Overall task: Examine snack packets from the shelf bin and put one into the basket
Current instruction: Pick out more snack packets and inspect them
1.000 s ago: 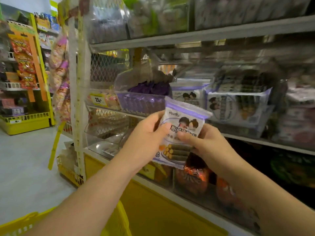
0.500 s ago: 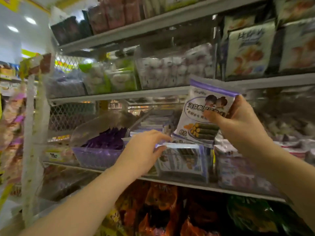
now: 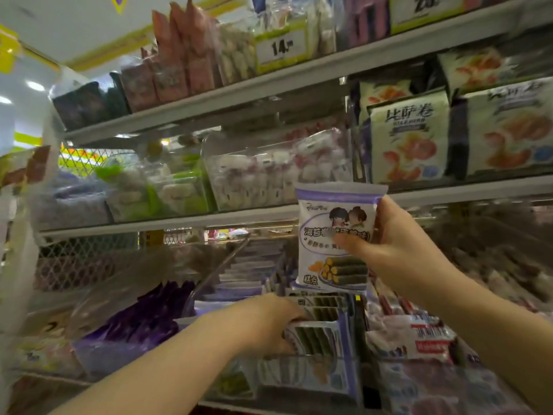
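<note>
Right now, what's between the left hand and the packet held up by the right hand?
Head view: only the tops of the bin packets, standing below the raised packet in the right hand. The left hand grips one.

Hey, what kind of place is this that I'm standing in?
Most likely a snack aisle in a shop. Long shelves hold rows of packaged snacks, a price tag reads 14, and a clear bin holds small wrapped items. The right hand holds up a snack packet.
</note>
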`<state>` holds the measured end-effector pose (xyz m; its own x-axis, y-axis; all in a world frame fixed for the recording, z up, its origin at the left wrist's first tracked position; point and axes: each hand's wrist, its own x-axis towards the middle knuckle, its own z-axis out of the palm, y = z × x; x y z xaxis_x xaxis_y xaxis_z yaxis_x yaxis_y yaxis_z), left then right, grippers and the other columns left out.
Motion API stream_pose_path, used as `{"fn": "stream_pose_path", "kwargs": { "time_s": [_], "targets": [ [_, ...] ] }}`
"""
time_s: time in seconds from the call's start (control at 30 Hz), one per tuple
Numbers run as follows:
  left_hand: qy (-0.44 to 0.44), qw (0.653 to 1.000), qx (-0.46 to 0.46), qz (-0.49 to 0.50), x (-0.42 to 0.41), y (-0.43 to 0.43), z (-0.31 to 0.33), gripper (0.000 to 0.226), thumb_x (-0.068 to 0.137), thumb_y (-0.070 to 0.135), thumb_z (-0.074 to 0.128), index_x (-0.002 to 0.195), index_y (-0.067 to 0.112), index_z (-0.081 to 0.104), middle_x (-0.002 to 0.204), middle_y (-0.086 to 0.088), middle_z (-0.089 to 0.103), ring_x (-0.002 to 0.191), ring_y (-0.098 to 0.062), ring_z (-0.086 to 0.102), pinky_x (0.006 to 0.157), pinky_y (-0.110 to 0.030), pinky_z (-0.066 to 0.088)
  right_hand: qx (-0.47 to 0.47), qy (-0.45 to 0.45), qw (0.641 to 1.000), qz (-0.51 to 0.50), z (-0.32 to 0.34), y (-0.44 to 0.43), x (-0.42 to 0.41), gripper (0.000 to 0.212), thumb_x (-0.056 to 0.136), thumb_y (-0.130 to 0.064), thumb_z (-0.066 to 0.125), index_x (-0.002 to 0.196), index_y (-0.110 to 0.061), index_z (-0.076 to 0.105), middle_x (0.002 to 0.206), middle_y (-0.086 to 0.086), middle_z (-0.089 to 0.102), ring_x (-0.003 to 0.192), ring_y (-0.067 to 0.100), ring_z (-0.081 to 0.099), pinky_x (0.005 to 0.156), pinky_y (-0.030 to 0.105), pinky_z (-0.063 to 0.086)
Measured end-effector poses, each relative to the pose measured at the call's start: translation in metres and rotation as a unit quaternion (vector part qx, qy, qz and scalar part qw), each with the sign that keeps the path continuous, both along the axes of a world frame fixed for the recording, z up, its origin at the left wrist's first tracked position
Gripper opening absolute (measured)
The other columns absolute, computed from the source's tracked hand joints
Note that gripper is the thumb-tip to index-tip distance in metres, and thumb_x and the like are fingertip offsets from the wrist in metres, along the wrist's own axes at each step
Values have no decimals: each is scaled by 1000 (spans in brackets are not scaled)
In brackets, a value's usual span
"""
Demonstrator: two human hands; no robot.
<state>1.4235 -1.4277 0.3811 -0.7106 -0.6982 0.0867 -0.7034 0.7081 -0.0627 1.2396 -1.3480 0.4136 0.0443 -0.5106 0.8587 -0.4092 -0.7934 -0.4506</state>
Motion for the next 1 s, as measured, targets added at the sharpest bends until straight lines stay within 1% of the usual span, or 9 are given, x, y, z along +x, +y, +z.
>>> {"fn": "stream_pose_path", "kwargs": {
  "time_s": [0.1,0.2,0.4,0.53,0.63,0.7,0.8,0.93,1.0],
  "targets": [
    [-54,998,22,-2,-8,-4,9,51,90,27,65,138,29,48,133,4,57,118,-19,55,101,-38,48,6,2,1000,4,3,-4,-1,40,83,-8,71,108,-35,55,96,-24,70,91,-7,66,66,6,50],
    [-85,996,27,5,-15,-9,14,58,87,21,68,139,22,43,132,-1,53,116,-21,53,100,-39,48,3,12,1000,10,7,-5,-3,41,83,-8,71,108,-36,55,98,-26,70,89,-9,66,64,5,49],
    [-69,997,41,-6,-13,-12,16,53,85,26,73,131,23,47,123,0,58,108,-21,57,95,-41,52,-2,21,1000,12,12,-8,-9,40,81,-11,72,102,-41,55,97,-24,71,90,-5,68,67,8,52],
    [-92,994,50,-21,-14,-9,17,54,88,27,69,137,23,46,129,0,57,114,-19,56,99,-39,49,-15,35,999,4,16,-5,-10,42,81,-11,71,103,-43,54,96,-27,70,90,-8,66,65,6,50],
    [-107,993,54,-18,-16,-8,16,52,90,26,67,137,22,47,128,-2,58,113,-20,56,98,-37,49,-35,53,998,-15,18,1,-11,44,81,-14,71,103,-46,53,98,-32,68,92,-11,64,67,3,48],
    [-105,993,43,-21,-15,-10,15,46,90,28,66,133,22,50,124,-2,59,108,-20,58,95,-36,50,-53,62,996,-30,18,4,-11,44,81,-14,70,102,-48,52,96,-35,66,92,-14,62,66,1,46],
    [-63,997,31,-36,-11,-12,12,40,89,36,67,125,25,54,119,3,59,104,-16,58,93,-33,51,-57,65,996,-34,18,7,-14,45,81,-15,70,102,-49,51,98,-34,66,92,-13,63,67,2,47],
    [-22,998,-20,-61,-5,-16,4,54,86,47,67,132,26,47,129,7,44,113,-12,50,97,-24,42,-50,67,996,-31,17,4,-13,47,81,-13,71,102,-49,50,95,-36,66,91,-14,63,66,2,47],
    [-30,999,-1,-42,-7,-18,3,63,85,46,68,137,27,39,136,7,40,117,-14,49,101,-29,42,-44,72,996,-31,16,1,-10,46,81,-13,72,102,-48,51,96,-36,66,91,-14,63,67,2,47]
  ]
}}
